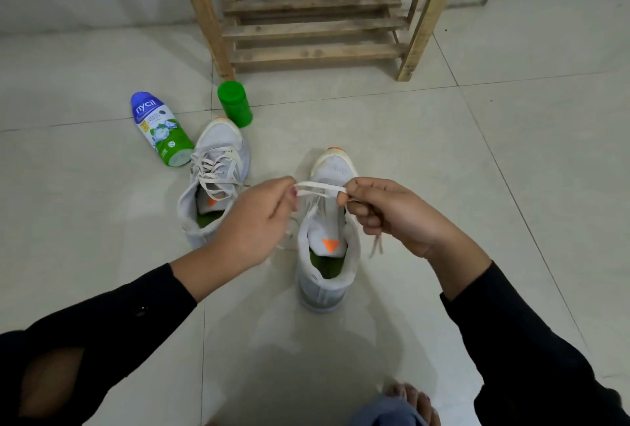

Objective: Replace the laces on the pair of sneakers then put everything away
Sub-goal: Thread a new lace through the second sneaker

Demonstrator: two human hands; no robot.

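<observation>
**Sneakers, one pair, white-grey: lacing in hand**

1. Wooden rack (317, 27). Slatted shelves; stands well beyond the fingers.
2. Near sneaker (327, 265). Directly beneath the fingers, toe pointing away. Looks only partly laced; a loose end hangs at its right side.
3. Second sneaker (213, 183). Just left of the left fingers; laced loosely, ends untied.
4. Left hand (252, 224). Thumb and fingers closed in a pinch on one stretch of the lace.
5. Right hand (385, 214). Pinches the other stretch, remaining fingers curled under.
6. Powder bottle (160, 129). On its side, beyond and left of the fingers, just beside the second sneaker.
7. Green jar (235, 103). Upright, near the rack's leg.
8. Lace (318, 188). Flat, white, drawn taut between the two pinches above the near sneaker's tongue.

Assessment: the step appears to be threading or tightening the near sneaker. The next move calls for even tension and a fine grip on the tip; which eyelet comes next cannot be told. Putting away is not yet begun.
</observation>
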